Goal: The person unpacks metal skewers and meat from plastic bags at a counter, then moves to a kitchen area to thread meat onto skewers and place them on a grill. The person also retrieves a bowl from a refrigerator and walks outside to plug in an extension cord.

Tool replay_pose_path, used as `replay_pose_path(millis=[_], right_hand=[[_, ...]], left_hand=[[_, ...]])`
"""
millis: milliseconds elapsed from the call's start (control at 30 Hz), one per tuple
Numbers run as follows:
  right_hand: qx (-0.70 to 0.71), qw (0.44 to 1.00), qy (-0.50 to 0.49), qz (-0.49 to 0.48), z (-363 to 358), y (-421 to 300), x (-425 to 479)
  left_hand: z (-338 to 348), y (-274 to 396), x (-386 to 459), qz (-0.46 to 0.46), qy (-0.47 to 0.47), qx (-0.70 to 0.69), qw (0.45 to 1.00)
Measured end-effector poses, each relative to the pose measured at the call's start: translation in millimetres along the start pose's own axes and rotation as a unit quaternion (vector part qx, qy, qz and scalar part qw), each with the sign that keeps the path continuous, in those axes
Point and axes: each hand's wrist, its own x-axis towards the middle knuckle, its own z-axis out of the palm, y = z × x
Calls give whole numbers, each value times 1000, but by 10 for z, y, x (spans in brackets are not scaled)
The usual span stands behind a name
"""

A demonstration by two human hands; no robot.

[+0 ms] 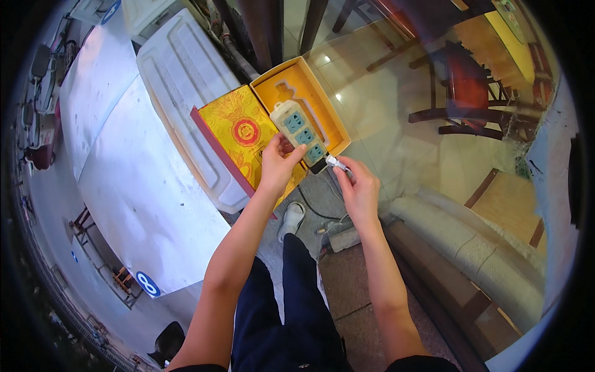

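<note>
My left hand (280, 160) holds a white power strip (300, 132) with several blue-green socket faces, thumb on its front edge. A black piece (319, 166) sits at the strip's lower end. Close to that end, my right hand (357, 179) grips a white plug or connector (335, 162) with a cable; whether it touches the strip cannot be told. Beneath the strip lies an open cardboard gift box: its yellow patterned lid (232, 125) with a red edge is on the left, and its orange-lined tray (320, 100) with a shaped recess is on the right.
The box lies partly on a ribbed white plastic lid (186, 69). Left of that stands a large white sheet-covered surface (139, 186). Cables (320, 216) run over the floor near my foot. A wrapped roll (465, 242) lies at the right, with wooden chairs (467, 93) beyond glass.
</note>
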Motion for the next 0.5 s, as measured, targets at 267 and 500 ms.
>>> replay_pose_path(millis=[267, 500], right_hand=[[8, 1000, -2, 28, 271, 7, -151], [-22, 1000, 5, 1, 291, 32, -233]], left_hand=[[-99, 79, -276, 66, -6, 10, 998], [-34, 60, -341, 101, -22, 75, 992]])
